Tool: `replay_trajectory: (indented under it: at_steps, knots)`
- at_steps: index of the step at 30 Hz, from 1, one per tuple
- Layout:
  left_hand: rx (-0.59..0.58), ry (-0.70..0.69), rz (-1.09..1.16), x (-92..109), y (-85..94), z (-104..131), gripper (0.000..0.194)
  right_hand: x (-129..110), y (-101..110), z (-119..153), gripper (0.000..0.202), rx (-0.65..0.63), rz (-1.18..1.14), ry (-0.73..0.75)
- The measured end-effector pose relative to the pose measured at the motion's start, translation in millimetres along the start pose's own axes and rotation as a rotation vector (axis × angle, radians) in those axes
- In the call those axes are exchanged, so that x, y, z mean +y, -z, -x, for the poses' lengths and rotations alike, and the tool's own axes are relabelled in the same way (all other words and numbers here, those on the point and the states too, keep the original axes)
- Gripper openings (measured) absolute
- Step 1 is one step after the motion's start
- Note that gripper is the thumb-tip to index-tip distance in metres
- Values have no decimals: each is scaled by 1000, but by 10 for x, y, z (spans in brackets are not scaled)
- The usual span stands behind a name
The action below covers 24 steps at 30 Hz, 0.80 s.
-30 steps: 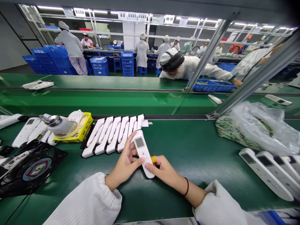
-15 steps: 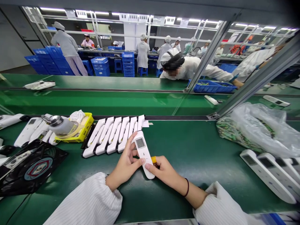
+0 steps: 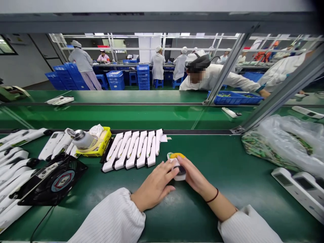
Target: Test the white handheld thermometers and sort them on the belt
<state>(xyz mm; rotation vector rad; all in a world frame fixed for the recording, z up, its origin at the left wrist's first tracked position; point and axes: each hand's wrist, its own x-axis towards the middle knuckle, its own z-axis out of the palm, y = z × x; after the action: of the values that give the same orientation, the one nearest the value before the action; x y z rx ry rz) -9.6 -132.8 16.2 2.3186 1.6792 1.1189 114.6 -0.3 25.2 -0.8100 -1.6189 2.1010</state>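
The white handheld device [image 3: 180,176] is now seen end-on, its dark round end facing me, low over the green bench. My right hand [image 3: 193,173] is wrapped round its right side, with a yellow cover on one finger. My left hand [image 3: 158,184] lies against the device's left side, palm down, fingers reaching over its top and thumb apart; whether it grips is unclear. A row of several white devices [image 3: 131,150] lies to the left, behind my left hand.
A yellow tray [image 3: 107,136] holds a metal-topped bottle [image 3: 84,139]. A black fan [image 3: 59,180] and more white devices [image 3: 15,172] lie left. At right are a plastic bag of green boards [image 3: 280,141] and several devices [image 3: 296,185]. A person [image 3: 202,74] leans over opposite.
The device has been turned from its screen face to its end and moved right. My left hand has rolled palm down over it. The whole view has shifted, showing more of the left side.
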Motion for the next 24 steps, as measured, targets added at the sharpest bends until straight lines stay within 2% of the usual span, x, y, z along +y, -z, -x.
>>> replay_trajectory:
  at_steps: [2,4,7,9,12,16,21,24]
  knots:
    - [-41,79,-101,-4,62,-19,58,-16,39,-151,30,113,355,26]
    - [12,242,-240,-66,117,-10,46,-52,53,-341,26,170,681,26]
    - [129,455,-396,-233,165,28,39,-144,-12,-615,26,224,913,64]
    - [146,510,-445,-331,167,48,39,-206,-115,-752,32,242,1041,91]
    - [119,515,-493,-381,142,58,42,-251,-304,-878,39,247,1196,114]
    - [92,479,-517,-341,124,56,50,-235,-481,-944,38,244,1323,139]
    - [107,445,-493,-341,58,16,41,-232,-542,-939,39,260,1380,174]
    - [108,411,-436,-308,-76,-30,41,-251,-522,-891,54,257,1396,195]
